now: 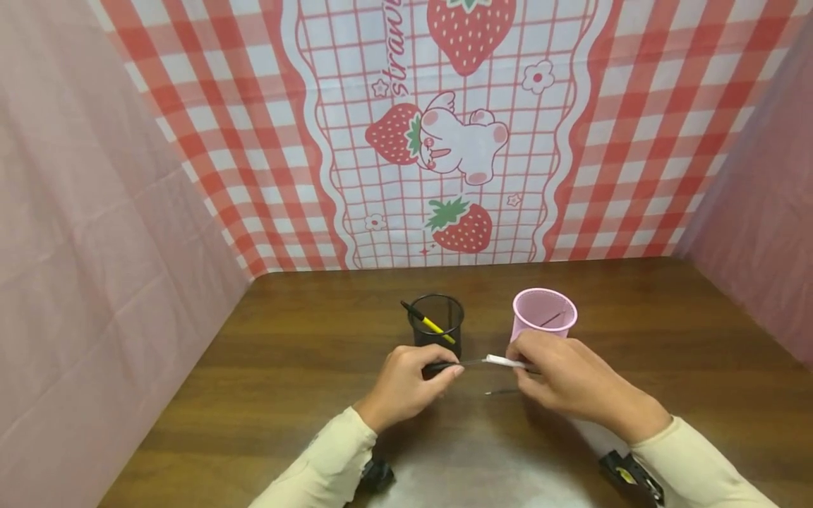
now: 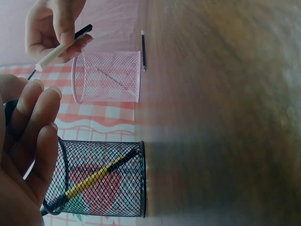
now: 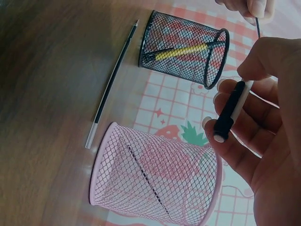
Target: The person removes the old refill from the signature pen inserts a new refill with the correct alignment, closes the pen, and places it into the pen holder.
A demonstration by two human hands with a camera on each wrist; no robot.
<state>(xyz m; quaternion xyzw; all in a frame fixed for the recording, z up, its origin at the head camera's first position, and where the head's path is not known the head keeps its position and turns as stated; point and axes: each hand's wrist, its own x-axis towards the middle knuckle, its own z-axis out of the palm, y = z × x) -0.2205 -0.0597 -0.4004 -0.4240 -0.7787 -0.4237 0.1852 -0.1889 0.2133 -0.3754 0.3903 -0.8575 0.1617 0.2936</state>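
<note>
My left hand [image 1: 406,384] pinches a black pen part [image 1: 437,367]; fingers hide most of it. From it a thin dark refill [image 1: 473,362] reaches rightward to the end of a white pen barrel [image 1: 504,360]. Thumb and fingers of my right hand [image 1: 565,370] grip that barrel, which has a black clip end [image 3: 229,113] in the right wrist view. A loose refill [image 3: 112,84] with a clear end lies on the table below the hands. Behind the right hand stands a pink mesh pen cup [image 1: 545,291], with a slim dark stick [image 3: 148,179] leaning inside.
A black mesh pen cup [image 1: 436,296] stands behind the left hand, holding a yellow and black pen [image 1: 438,329]. Both cups are upright on the brown wooden table [image 1: 305,353]. A strawberry-patterned cloth [image 1: 457,141] hangs at the back, pink cloth at the sides.
</note>
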